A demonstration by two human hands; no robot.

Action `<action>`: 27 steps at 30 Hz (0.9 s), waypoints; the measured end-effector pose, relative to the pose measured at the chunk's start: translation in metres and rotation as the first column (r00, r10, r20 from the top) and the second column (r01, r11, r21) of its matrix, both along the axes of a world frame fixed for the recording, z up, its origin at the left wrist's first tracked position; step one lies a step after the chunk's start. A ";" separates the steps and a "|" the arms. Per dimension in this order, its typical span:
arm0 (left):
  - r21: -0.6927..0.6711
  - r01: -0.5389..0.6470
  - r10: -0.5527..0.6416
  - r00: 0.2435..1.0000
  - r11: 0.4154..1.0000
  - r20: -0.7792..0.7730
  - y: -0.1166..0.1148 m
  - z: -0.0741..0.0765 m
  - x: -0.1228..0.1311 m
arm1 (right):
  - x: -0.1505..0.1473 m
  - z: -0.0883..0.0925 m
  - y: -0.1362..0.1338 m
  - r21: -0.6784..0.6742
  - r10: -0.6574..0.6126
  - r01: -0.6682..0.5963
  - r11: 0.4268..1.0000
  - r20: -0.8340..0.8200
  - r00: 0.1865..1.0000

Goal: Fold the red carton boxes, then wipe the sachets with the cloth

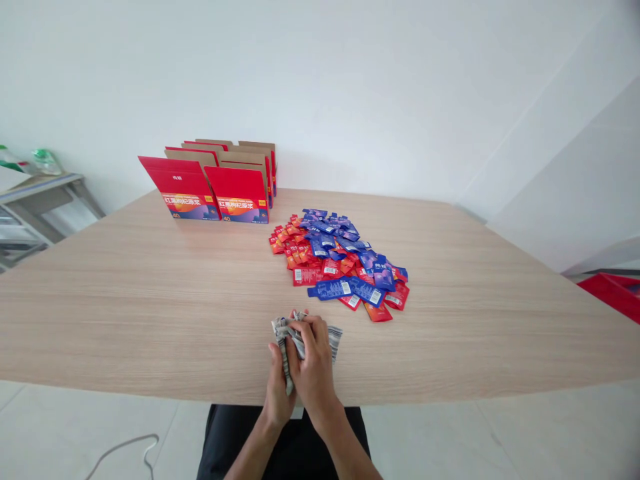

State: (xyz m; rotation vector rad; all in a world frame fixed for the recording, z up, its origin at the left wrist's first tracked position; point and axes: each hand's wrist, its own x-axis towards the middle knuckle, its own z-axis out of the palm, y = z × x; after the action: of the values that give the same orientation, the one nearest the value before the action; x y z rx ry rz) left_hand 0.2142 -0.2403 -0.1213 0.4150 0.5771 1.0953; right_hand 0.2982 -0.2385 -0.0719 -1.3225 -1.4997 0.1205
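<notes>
Close to the table's front edge, my right hand is closed on a crumpled grey-and-white striped cloth, its fingers bent over the top. My left hand grips the same cloth from the left and below, thumb up along its side. A small dark blue spot shows at the cloth's upper left; whether anything lies inside the folds I cannot tell. Just beyond the hands spreads a loose pile of blue sachets and red sachets, some overlapping, with barcodes on several of them.
Several red printed cartons with raised flaps stand in two rows at the table's back left, near the wall. A grey side table is at far left. A red object shows at the right edge. On the floor lies a wire hanger.
</notes>
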 end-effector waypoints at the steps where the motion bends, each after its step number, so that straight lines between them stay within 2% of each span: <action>1: -0.037 0.025 -0.024 1.000 0.999 0.014 -0.002 -0.007 -0.001 | 0.000 0.002 0.002 0.001 -0.013 0.013 1.000 0.004 1.000; 3: -0.080 0.044 -0.042 0.998 0.996 0.037 -0.005 -0.015 -0.001 | 0.000 0.004 0.005 -0.003 -0.021 0.021 1.000 0.017 1.000; 5: -0.053 0.006 -0.004 0.999 0.999 0.039 -0.004 -0.009 0.002 | -0.001 0.005 0.005 -0.012 -0.010 0.010 1.000 0.035 0.999; 8: 0.066 -0.132 0.132 0.991 0.989 0.012 0.008 0.018 0.005 | -0.002 0.003 0.000 -0.044 0.034 -0.031 0.999 0.064 0.997; 11: 0.172 -0.289 0.297 0.954 0.942 -0.024 0.025 0.044 0.001 | -0.002 -0.005 -0.007 -0.080 0.082 -0.075 0.994 0.083 0.993; 13: 0.212 -0.364 0.380 0.924 0.907 -0.039 0.034 0.054 -0.006 | 0.000 -0.011 -0.011 -0.091 0.101 -0.093 0.992 0.092 0.991; 15: 0.230 -0.393 0.414 0.909 0.890 -0.047 0.037 0.058 -0.011 | 0.001 -0.015 -0.013 -0.093 0.105 -0.096 0.991 0.098 0.990; 19: 0.204 -0.331 0.351 0.934 0.921 -0.068 0.027 0.053 -0.011 | 0.000 -0.009 -0.009 -0.072 0.105 -0.099 0.993 0.099 0.990; 24: 0.069 -0.175 0.178 0.983 0.982 -0.040 0.004 0.021 -0.001 | -0.004 0.012 0.004 -0.041 0.086 -0.083 0.996 0.089 0.992; 27: -0.039 -0.123 0.123 0.992 0.992 -0.003 -0.002 0.007 0.002 | -0.004 0.018 0.008 -0.058 0.062 -0.057 0.997 0.099 0.993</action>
State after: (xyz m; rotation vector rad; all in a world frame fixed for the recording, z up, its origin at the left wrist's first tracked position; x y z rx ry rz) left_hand 0.2166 -0.2426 -0.1138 0.3494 0.6306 1.1994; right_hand 0.2937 -0.2301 -0.0543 -1.3450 -1.6322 0.1361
